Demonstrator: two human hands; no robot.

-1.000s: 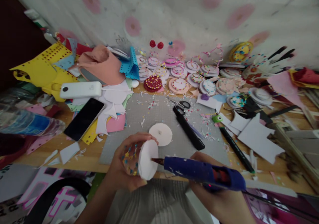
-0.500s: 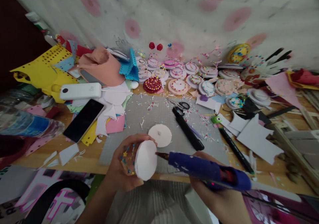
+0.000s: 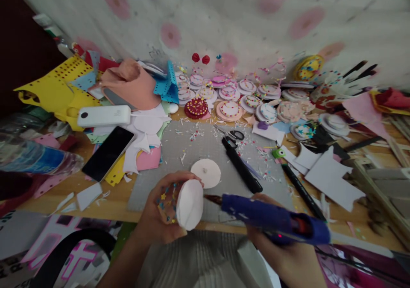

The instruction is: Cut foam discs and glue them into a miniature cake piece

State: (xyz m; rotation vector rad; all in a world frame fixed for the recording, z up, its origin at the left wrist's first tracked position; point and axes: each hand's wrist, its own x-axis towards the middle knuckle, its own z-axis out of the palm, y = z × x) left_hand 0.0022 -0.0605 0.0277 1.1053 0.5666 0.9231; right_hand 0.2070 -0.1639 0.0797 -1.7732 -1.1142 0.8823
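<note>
Between the fingers and thumb of my left hand [image 3: 153, 219] is a small round paper piece [image 3: 190, 205], tilted on its side, its white face turned right and blue and yellow stars along its other side. My right hand [image 3: 275, 249] is wrapped round a blue glue gun [image 3: 272, 219]. The gun's dark nozzle points left, a short gap from the white face. Just beyond my left fingertips, a white paper disc [image 3: 208, 173] with a small lump at its centre lies flat on the grey mat [image 3: 179, 143].
A black-handled tool [image 3: 241, 166] and scissors [image 3: 235, 136] lie on the mat among paper scraps. Several decorated round pieces [image 3: 229, 110] line the back. A phone [image 3: 108, 153], power bank [image 3: 104, 115] and bottle [image 3: 38, 158] are at left; a black pen [image 3: 303, 192] is at right.
The glue gun has moved slightly right, away from the paper piece. The piece in my left hand has turned a little, and its white face looks narrower.
</note>
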